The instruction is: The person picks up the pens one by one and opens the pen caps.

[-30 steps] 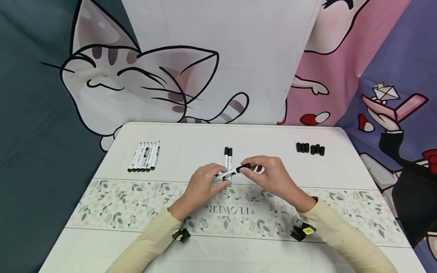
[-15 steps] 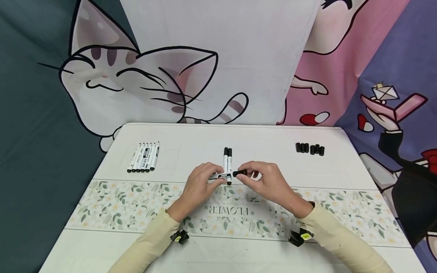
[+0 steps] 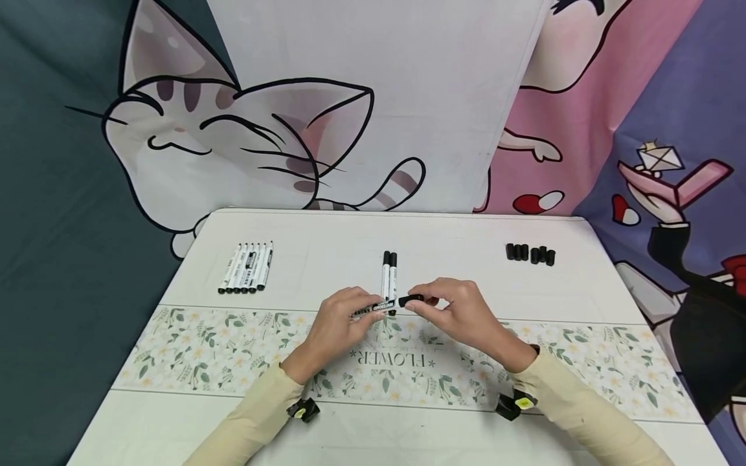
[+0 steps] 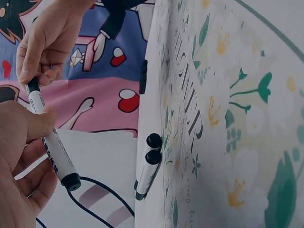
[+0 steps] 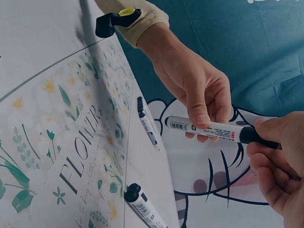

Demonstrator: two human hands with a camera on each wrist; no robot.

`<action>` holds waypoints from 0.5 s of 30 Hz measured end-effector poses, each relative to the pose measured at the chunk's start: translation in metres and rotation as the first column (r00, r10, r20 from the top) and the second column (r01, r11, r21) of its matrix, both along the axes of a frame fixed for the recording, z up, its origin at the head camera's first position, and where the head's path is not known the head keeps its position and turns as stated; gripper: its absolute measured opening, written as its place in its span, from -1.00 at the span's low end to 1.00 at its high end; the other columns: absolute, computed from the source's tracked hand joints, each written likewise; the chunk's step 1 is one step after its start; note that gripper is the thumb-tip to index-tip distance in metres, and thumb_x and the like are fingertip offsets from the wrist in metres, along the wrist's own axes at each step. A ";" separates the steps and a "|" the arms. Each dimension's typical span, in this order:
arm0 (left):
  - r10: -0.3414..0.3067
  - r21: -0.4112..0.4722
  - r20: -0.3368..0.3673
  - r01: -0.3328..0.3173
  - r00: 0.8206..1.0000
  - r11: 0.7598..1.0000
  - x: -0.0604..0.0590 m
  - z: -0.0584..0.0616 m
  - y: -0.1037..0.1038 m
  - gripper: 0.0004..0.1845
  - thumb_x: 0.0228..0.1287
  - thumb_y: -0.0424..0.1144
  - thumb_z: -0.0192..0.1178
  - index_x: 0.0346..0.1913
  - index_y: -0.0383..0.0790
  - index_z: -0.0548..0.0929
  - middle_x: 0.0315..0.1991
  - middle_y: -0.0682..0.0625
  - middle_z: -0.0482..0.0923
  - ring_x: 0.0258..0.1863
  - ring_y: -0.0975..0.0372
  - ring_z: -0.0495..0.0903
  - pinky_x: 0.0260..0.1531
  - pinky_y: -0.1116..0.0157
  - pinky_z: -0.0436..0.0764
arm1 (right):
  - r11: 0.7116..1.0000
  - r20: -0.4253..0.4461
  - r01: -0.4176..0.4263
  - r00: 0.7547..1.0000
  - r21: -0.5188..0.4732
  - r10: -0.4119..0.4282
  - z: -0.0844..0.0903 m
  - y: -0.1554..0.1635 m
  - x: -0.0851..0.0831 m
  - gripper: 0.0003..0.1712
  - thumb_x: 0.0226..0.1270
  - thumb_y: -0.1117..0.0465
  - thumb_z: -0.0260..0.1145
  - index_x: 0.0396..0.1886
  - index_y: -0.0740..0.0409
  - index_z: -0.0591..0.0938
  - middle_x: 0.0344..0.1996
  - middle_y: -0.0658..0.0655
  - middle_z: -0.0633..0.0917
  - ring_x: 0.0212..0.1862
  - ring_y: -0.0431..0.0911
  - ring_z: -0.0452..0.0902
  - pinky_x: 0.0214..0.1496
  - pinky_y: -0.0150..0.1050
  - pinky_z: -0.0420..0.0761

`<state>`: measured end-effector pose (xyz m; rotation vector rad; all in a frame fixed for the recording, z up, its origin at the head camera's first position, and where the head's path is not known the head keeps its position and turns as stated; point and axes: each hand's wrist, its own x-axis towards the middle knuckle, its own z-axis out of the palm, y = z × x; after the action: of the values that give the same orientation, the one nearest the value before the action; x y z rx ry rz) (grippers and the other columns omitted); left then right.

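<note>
Between my two hands is a white marker (image 5: 204, 129) with black ends and printed lettering. The left hand (image 3: 345, 317) pinches its white barrel between thumb and fingers. My right hand (image 3: 457, 307) pinches the black cap (image 3: 410, 299), which sits in line with the barrel at its front end. In the right wrist view cap and barrel meet end to end. Beyond the held marker, two capped markers (image 3: 393, 268) lie side by side on the table, caps pointing away from me; the held one overlaps their lower part in the head view.
At the table's left lies a row of several uncapped markers (image 3: 247, 268), tips pointing away. Several loose black caps (image 3: 530, 254) stand in a row at the back right. A floral strip with lettering (image 3: 396, 382) crosses the table (image 3: 326, 236); a cartoon-printed cloth (image 3: 443, 97) hangs behind.
Both hands have lowered slightly toward me with the marker, which has turned from a steeper slant to nearly level. The grip of each hand stays the same.
</note>
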<state>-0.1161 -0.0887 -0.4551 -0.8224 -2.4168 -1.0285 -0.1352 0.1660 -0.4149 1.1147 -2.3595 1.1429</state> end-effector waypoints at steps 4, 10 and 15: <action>-0.026 0.024 0.018 0.025 1.000 0.999 0.000 -0.002 0.001 -0.74 0.25 -0.21 0.46 -0.05 -0.23 0.81 -0.25 0.05 0.74 -0.26 0.26 0.68 -0.24 0.30 0.66 | 1.000 -0.023 -0.009 1.000 -0.003 0.009 0.000 0.000 0.000 -0.82 0.22 0.28 0.54 -0.18 -0.01 0.82 -0.39 -0.13 0.77 -0.39 -0.35 0.61 -0.38 -0.40 0.63; -0.061 0.010 0.057 0.060 0.997 0.998 -0.002 -0.003 -0.001 -0.71 0.28 -0.17 0.44 -0.02 -0.27 0.81 -0.21 0.00 0.75 -0.21 0.23 0.69 -0.17 0.26 0.68 | 0.999 -0.066 -0.040 0.997 0.011 0.040 -0.001 0.001 0.000 -0.84 0.24 0.27 0.53 -0.18 0.02 0.82 -0.39 -0.12 0.78 -0.37 -0.32 0.63 -0.39 -0.46 0.59; -0.072 -0.023 0.042 0.073 0.997 0.997 -0.003 -0.002 -0.002 -0.72 0.26 -0.21 0.45 -0.01 -0.24 0.81 -0.19 0.03 0.75 -0.17 0.24 0.70 -0.09 0.25 0.68 | 0.998 -0.089 -0.069 0.994 0.003 0.069 -0.002 0.001 -0.001 -0.85 0.26 0.27 0.52 -0.18 0.03 0.83 -0.40 -0.10 0.79 -0.39 -0.31 0.63 -0.41 -0.42 0.56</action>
<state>-0.1195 -0.0910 -0.4571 -0.9121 -2.4546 -1.0543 -0.1361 0.1669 -0.4171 1.2295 -2.2694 1.0923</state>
